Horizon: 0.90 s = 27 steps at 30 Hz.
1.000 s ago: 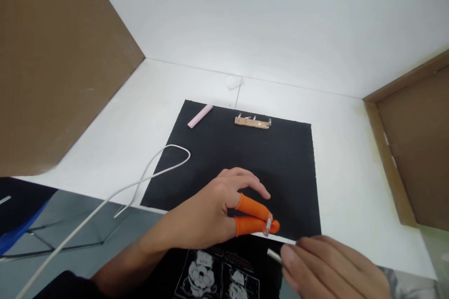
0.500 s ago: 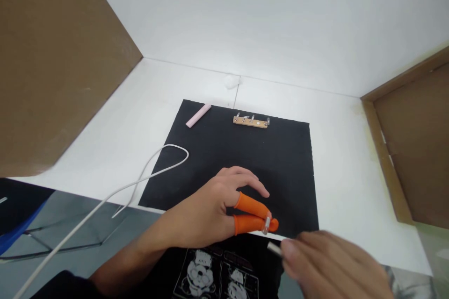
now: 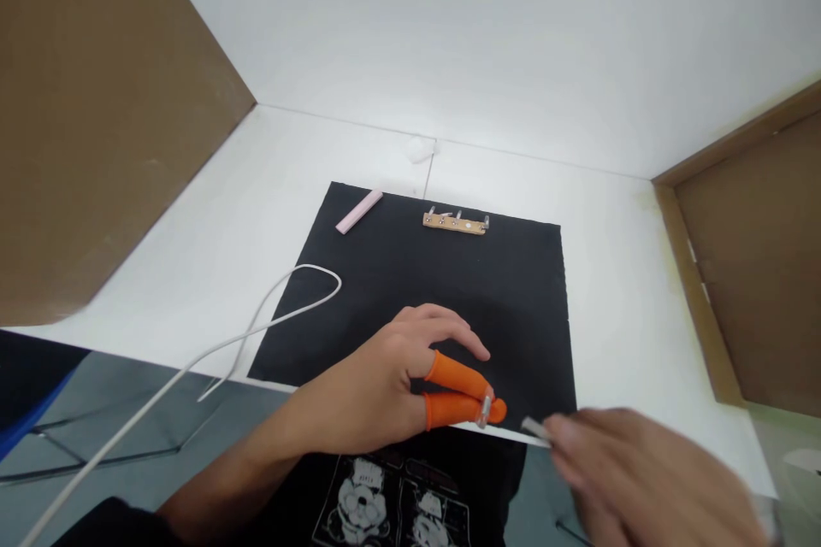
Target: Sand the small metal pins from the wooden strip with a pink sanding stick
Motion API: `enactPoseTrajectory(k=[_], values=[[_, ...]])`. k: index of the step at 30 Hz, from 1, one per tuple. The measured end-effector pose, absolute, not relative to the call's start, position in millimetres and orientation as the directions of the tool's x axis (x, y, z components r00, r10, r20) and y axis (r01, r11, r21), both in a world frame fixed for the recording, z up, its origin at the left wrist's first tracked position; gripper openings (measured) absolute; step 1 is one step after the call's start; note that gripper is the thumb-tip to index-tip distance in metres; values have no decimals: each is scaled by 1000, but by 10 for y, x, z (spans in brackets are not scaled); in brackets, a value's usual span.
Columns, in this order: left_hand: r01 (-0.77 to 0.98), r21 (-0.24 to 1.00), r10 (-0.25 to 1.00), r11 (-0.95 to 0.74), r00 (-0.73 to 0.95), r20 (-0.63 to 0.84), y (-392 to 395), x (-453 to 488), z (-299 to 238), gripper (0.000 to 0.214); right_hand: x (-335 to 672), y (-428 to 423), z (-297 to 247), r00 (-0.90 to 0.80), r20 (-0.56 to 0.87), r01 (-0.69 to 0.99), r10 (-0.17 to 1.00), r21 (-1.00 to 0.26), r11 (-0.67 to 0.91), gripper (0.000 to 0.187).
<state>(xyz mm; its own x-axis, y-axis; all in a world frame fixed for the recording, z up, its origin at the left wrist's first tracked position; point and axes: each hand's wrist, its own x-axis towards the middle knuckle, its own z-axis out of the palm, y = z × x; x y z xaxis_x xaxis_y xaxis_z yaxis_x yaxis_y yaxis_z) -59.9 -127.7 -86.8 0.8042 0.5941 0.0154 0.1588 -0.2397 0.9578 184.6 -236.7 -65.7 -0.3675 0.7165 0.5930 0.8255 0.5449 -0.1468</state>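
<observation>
Orange finger covers sit on the thumb and index finger of my left hand (image 3: 385,376). Those two fingertips pinch a small clear, shiny piece (image 3: 484,412) just above the front edge of the black mat (image 3: 410,273); its exact kind is too small to tell. My left hand's other fingers curve loosely over the mat. To its right, my right hand (image 3: 647,479) is blurred and closed around a thin pale strip (image 3: 535,429). The strip's tip points toward the small clear piece and stays apart from it. Most of the strip is hidden by the fingers.
A tan strip (image 3: 452,224) bearing several small clear pieces lies at the mat's back. Left of it is a pink bar (image 3: 359,212). A white cable (image 3: 256,331) loops onto the mat's left side. Brown panels (image 3: 109,120) stand at both sides of the white table (image 3: 616,291).
My right hand has moved right and slightly up with the pale strip, widening the distance to my left hand. The left hand keeps its pinch; the whole view has shifted slightly.
</observation>
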Motion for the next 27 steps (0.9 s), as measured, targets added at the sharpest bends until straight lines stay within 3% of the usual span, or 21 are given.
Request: enactPoseTrajectory(k=[4, 8, 10, 15, 17, 21, 23, 27], values=[[157, 961, 598, -228, 801, 11, -1268, -591, -876, 5, 2085, -2261, -524, -277, 597, 900, 753, -113, 421, 14], [155, 961, 602, -230, 799, 15, -1256, -586, -872, 5, 1849, -2347, -686, -403, 590, 816, 700, -115, 567, 14], [157, 959, 599, -237, 801, 17, -1253, -588, -871, 5, 1752, -2412, -784, -381, 647, 784, 660, -152, 602, 19], [154, 963, 599, -223, 801, 11, -1257, -596, -883, 6, 2042, -2351, -702, -295, 547, 886, 783, -150, 439, 20], [154, 964, 604, -215, 797, 8, -1258, -594, -888, 6, 2136, -2292, -629, -254, 582, 907, 772, -133, 399, 17], [155, 965, 607, -213, 794, 7, -1247, -577, -885, 5, 1931, -2332, -678, -443, 550, 803, 708, -106, 586, 17], [154, 965, 603, -213, 798, 6, -1239, -571, -881, 6, 1801, -2409, -759, -386, 629, 786, 675, -160, 597, 22], [156, 964, 609, -214, 793, 7, -1237, -574, -880, 5, 1939, -2449, -790, -327, 542, 842, 774, -206, 499, 24]])
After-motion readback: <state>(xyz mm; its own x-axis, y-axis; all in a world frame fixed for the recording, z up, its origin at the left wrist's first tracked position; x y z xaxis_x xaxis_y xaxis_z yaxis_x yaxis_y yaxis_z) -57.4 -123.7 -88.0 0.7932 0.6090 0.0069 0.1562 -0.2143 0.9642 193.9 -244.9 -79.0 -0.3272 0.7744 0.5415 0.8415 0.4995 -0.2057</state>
